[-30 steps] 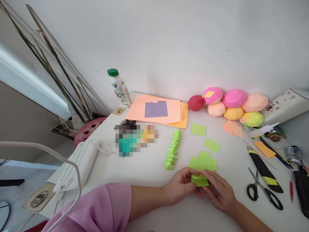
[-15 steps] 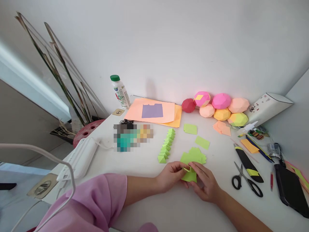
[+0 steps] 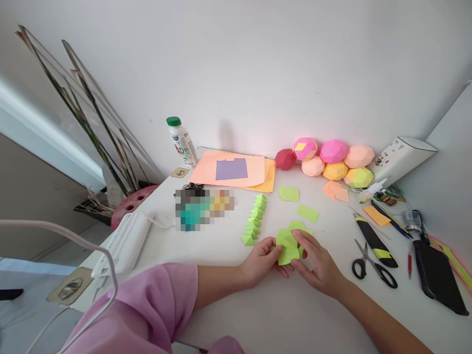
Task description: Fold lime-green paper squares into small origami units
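A creased lime-green piece of paper (image 3: 286,248) is pinched by my left hand (image 3: 261,261), thumb on its face and fingers behind. My right hand (image 3: 320,263) is at the paper's right side with thumb and fingers spread apart; whether a fingertip touches the edge I cannot tell. Right behind the hands lies a pile of lime-green paper pieces (image 3: 302,226), partly hidden. To their left stands a row of folded lime-green paper units (image 3: 254,220). Two flat lots of green slips, one nearer (image 3: 307,213) and one farther (image 3: 288,193), lie beyond the pile.
Scissors (image 3: 374,265), a box cutter (image 3: 376,241), a red pen (image 3: 409,265) and a black phone (image 3: 438,275) lie to the right. Faceted paper balls (image 3: 334,151) line the wall. Peach sheets (image 3: 206,167), a bottle (image 3: 182,142) and a power strip (image 3: 121,241) are farther left.
The paper in my hands has risen slightly and turned its flat face toward me. My right fingers have spread from a closed hold on it. The view has shifted a little.
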`<control>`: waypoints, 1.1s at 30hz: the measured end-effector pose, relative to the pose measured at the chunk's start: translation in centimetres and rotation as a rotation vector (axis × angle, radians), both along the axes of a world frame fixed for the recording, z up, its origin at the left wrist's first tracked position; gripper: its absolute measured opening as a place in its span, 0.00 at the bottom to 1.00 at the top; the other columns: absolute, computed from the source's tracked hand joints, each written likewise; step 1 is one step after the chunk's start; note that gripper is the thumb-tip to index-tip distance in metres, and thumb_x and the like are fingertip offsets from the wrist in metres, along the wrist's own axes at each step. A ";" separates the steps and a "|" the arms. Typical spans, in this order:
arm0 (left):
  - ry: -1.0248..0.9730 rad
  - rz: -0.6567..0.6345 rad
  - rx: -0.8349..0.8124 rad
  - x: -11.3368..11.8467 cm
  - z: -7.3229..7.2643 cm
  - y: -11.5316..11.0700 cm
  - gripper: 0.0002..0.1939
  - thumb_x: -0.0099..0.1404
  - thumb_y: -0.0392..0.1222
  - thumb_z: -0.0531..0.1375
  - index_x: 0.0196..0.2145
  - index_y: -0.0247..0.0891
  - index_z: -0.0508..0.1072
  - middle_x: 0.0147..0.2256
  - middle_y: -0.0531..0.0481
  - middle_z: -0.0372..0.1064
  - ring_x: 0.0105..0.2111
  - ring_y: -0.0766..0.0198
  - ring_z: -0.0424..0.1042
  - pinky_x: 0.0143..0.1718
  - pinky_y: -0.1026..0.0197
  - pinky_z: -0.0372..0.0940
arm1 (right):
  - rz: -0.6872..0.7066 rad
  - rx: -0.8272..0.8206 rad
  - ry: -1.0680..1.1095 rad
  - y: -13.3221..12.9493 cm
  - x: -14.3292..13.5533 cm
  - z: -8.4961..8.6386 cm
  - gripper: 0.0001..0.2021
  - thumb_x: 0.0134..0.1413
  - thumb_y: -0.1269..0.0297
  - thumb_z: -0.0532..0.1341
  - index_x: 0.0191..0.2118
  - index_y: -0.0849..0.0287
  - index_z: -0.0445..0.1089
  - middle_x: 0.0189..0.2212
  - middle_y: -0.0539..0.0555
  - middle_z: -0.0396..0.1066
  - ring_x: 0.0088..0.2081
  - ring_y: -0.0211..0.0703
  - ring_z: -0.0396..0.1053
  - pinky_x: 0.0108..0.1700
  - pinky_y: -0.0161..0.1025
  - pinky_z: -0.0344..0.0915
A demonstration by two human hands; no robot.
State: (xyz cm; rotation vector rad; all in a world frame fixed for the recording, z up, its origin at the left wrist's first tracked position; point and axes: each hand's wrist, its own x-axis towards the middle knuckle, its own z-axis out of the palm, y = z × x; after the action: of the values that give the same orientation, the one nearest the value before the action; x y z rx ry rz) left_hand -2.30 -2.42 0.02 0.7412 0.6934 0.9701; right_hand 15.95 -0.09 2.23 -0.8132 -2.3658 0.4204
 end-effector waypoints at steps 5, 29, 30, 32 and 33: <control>-0.003 -0.029 0.021 -0.1 -0.1 0.0 0.18 0.58 0.53 0.58 0.36 0.35 0.67 0.28 0.50 0.72 0.29 0.62 0.73 0.28 0.60 0.69 | -0.065 -0.273 0.074 -1.0 0.2 0.3 0.18 0.58 0.65 0.55 0.54 0.56 0.61 0.53 0.63 0.59 0.34 0.38 0.70 0.31 0.35 0.73; 0.148 -0.190 0.055 -0.4 0.1 -0.4 0.17 0.62 0.54 0.54 0.32 0.35 0.64 0.18 0.54 0.69 0.18 0.66 0.69 0.19 0.65 0.65 | 0.031 -0.179 0.328 -2.2 0.7 -2.3 0.13 0.51 0.64 0.62 0.44 0.59 0.69 0.37 0.59 0.66 0.36 0.43 0.69 0.33 0.36 0.71; 0.155 -0.194 0.061 -0.4 0.0 -0.4 0.17 0.62 0.55 0.54 0.33 0.35 0.64 0.19 0.54 0.70 0.18 0.66 0.70 0.20 0.64 0.66 | 0.029 -0.199 0.335 -2.2 0.7 -2.2 0.12 0.51 0.65 0.62 0.42 0.59 0.70 0.37 0.59 0.66 0.34 0.41 0.68 0.31 0.35 0.70; 0.173 -0.207 0.075 -0.5 -0.1 -0.4 0.17 0.62 0.54 0.53 0.34 0.36 0.64 0.19 0.53 0.71 0.18 0.66 0.70 0.21 0.64 0.66 | 0.025 -0.243 0.348 -2.3 0.6 -2.2 0.09 0.51 0.67 0.62 0.40 0.59 0.71 0.35 0.58 0.66 0.31 0.39 0.67 0.27 0.34 0.69; 0.184 -0.216 0.079 -0.5 -0.1 -0.4 0.17 0.62 0.54 0.53 0.34 0.36 0.64 0.20 0.53 0.71 0.18 0.66 0.69 0.21 0.64 0.66 | 0.016 -0.263 0.356 -2.2 0.5 -2.1 0.08 0.51 0.67 0.62 0.39 0.59 0.71 0.34 0.58 0.67 0.31 0.39 0.67 0.27 0.34 0.68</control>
State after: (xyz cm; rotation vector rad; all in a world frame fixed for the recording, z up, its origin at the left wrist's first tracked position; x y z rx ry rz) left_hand -2.78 -2.80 -0.11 0.9626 0.7207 0.7406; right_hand 16.47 -2.34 0.12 -0.7622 -2.0119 0.8248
